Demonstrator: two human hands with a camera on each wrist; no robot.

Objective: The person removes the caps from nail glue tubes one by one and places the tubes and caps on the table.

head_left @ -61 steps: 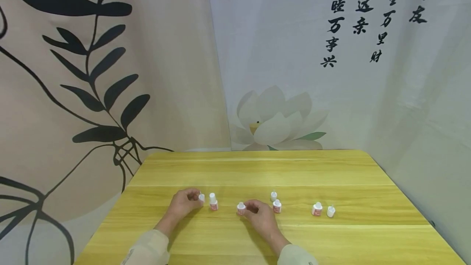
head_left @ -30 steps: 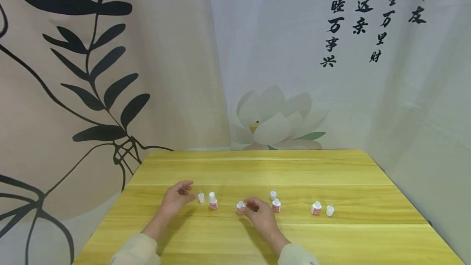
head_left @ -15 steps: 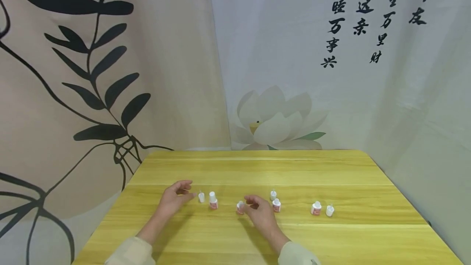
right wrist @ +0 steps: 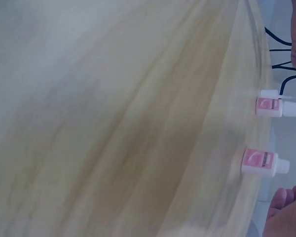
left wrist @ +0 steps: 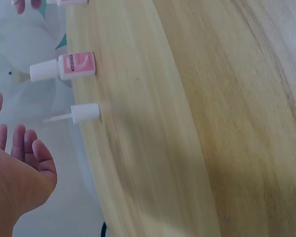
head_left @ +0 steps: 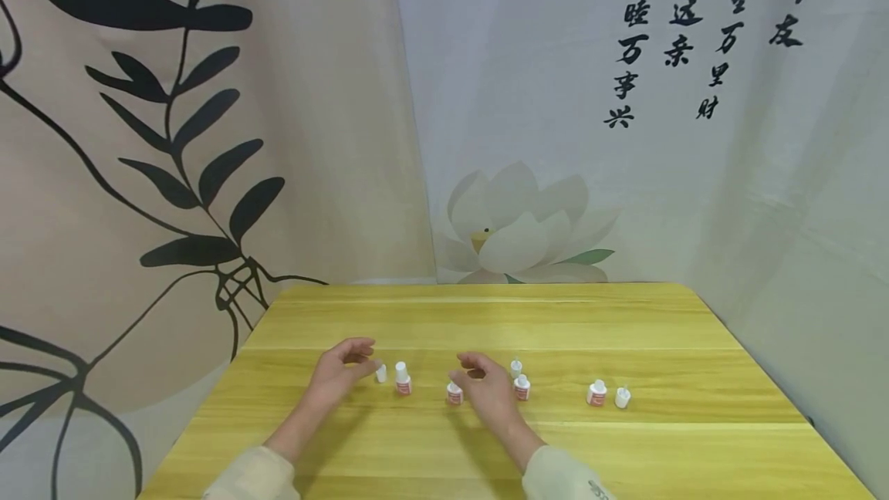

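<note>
My left hand (head_left: 338,373) hovers at the left of the row, fingers loosely bent and holding nothing. Just beyond its thumb a white brush cap (head_left: 381,374) stands on its top with the thin brush (left wrist: 57,118) pointing up; hand and cap look apart in the left wrist view. Beside that cap stands a small capped white bottle with a pink label (head_left: 403,380). My right hand (head_left: 488,390) is raised over an uncapped pink-labelled bottle (head_left: 454,394), partly covering its top in the head view. In the right wrist view the right fingers (right wrist: 288,196) are clear of that bottle's neck (right wrist: 282,166).
Farther right stand another uncapped bottle (head_left: 522,388) with a brush cap (head_left: 516,368) behind it, then a third uncapped bottle (head_left: 596,393) with a brush cap (head_left: 623,397) at its right. All rest on a yellow wooden table (head_left: 590,322). A printed curtain (head_left: 333,122) hangs behind.
My left hand has let go of the leftmost brush cap, drawn left, then come slightly back right. My right hand has come off the uncapped bottle and risen; the bottle stays in place.
</note>
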